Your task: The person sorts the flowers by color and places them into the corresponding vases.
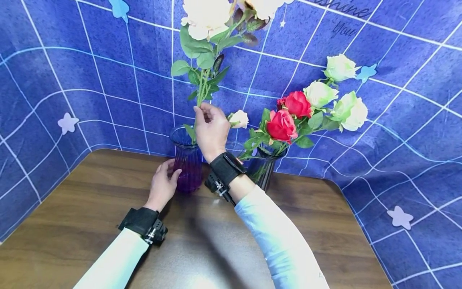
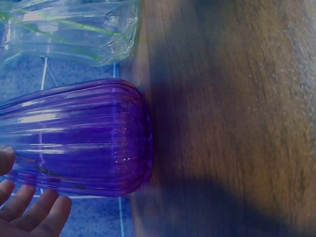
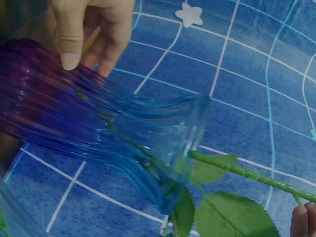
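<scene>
A ribbed glass vase (image 1: 185, 160), purple below and blue toward its rim, stands upright on the table. My left hand (image 1: 162, 184) holds its left side, thumb on the near face and fingers around the far side. Above the rim, my right hand (image 1: 212, 130) pinches green flower stems (image 1: 203, 86) that carry large pale blooms (image 1: 207, 16), cut off by the top of the head view. One cut stem end (image 3: 195, 155) is at the vase mouth. Leaves (image 3: 232, 217) hang by the rim, and a thin stem (image 3: 131, 142) shows inside the glass.
Right of my right hand, a dark vase (image 1: 265, 164) holds red roses (image 1: 282, 125) and pale green roses (image 1: 350, 112). A clear vase (image 2: 74, 29) with stems stands beside the purple one; a small white rose (image 1: 239, 119) shows there. Blue patterned cloth (image 1: 119, 80) backs the wooden table (image 1: 173, 249).
</scene>
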Action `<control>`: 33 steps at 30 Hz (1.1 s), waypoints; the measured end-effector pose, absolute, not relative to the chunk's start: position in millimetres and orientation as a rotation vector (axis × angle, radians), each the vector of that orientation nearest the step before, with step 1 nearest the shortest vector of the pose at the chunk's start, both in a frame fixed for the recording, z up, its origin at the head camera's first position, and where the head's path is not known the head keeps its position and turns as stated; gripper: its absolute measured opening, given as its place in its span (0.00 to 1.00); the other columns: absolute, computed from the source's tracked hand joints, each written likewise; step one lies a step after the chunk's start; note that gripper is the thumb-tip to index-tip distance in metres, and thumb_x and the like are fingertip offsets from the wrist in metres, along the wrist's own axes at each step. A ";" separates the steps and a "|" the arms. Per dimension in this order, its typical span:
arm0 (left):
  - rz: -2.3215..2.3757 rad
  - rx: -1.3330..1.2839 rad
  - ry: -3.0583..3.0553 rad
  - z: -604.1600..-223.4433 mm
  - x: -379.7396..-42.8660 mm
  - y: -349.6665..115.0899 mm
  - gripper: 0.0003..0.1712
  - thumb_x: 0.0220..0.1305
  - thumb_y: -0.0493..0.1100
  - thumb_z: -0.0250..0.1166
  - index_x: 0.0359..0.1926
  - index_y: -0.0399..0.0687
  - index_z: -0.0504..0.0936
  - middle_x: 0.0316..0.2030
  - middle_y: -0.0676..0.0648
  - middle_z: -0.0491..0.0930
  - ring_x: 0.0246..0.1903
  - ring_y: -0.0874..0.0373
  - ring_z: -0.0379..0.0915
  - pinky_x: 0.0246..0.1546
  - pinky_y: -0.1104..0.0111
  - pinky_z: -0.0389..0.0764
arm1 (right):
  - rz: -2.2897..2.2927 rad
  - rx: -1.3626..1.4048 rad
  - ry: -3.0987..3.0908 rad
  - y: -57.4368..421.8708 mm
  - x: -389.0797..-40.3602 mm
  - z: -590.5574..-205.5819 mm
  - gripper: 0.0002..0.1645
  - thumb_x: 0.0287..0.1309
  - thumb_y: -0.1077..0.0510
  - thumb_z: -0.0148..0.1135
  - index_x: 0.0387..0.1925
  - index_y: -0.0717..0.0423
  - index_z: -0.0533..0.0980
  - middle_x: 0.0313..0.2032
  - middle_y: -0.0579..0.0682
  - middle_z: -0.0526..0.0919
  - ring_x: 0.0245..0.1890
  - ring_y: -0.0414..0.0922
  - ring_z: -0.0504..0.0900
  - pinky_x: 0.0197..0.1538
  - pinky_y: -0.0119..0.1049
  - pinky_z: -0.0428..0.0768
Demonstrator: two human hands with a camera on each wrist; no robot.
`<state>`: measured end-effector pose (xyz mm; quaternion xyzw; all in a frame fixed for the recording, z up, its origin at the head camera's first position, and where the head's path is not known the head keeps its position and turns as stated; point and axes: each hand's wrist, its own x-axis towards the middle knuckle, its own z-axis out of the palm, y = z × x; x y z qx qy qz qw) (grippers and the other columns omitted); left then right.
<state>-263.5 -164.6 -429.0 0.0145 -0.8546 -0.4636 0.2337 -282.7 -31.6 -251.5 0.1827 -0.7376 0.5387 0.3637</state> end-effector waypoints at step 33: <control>-1.332 0.044 -2.337 -432.4 -264.5 -166.6 0.25 0.67 0.40 0.57 0.62 0.36 0.66 0.55 0.34 0.70 0.53 0.41 0.72 0.50 0.53 0.76 | 1.027 0.370 -2.458 -39.8 -285.0 -279.9 0.21 0.51 0.61 0.58 0.09 0.50 0.61 0.14 0.47 0.69 0.24 0.50 0.77 0.31 0.42 0.75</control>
